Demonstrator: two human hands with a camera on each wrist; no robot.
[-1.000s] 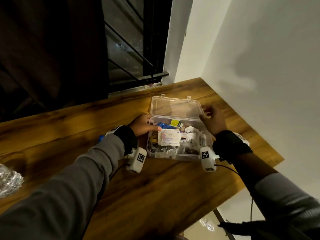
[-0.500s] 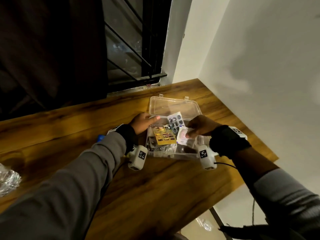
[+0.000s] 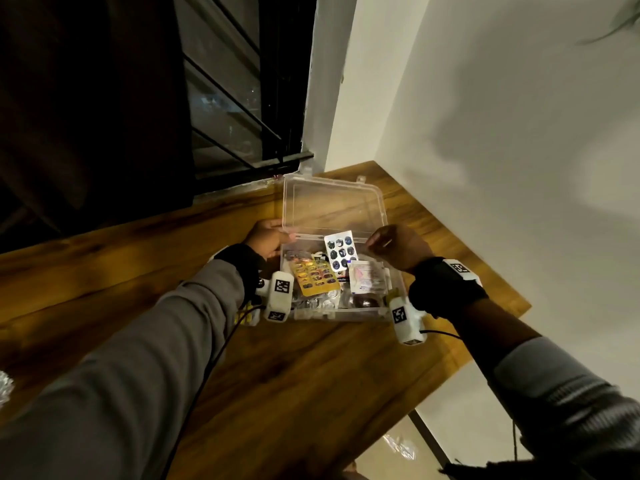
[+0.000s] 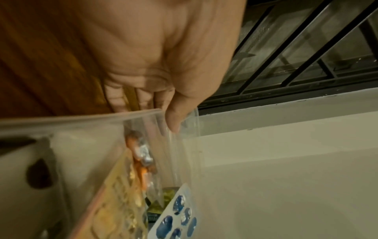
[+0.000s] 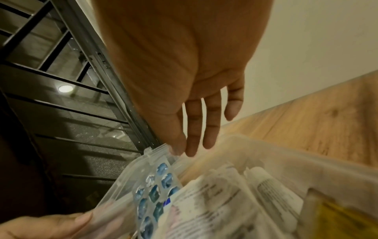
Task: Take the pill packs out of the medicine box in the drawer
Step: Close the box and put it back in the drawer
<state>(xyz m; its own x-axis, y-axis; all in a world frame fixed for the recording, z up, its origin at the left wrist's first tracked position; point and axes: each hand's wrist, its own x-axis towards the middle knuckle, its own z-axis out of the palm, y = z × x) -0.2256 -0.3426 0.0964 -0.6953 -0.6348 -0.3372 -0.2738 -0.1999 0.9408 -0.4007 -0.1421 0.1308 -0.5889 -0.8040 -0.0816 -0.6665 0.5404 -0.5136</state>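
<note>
Nearest you, the clear medicine box [image 3: 313, 315] sits open on the wooden table [image 3: 277, 393], its lid [image 3: 332, 209] tipped back toward the window grille [image 3: 235, 109]. Inside, at the left, a yellow pill pack [image 3: 315, 277] lies flat. Just right of it a white pack of blue pills [image 3: 341, 251] stands tilted, long axis running away from you, its top edge leaning toward the lid. A white paper sachet [image 3: 367, 280] lies on the box's right side.

Your left hand [image 3: 268, 239] steadies the box's far left corner — thumb over the rim, fingers outside the wall, a light hold. Your right hand [image 3: 398, 249] hovers over the far right corner with fingers [image 5: 196, 137] loosely extended, holding nothing; in the wrist view their tips sit just beyond the blue pack's upper edge, close but whether touching is unclear.

The blue pack lies to the left of your right fingertips, so the right hand is the nearer — probably a short reach leftward to pinch that raised edge.
</note>
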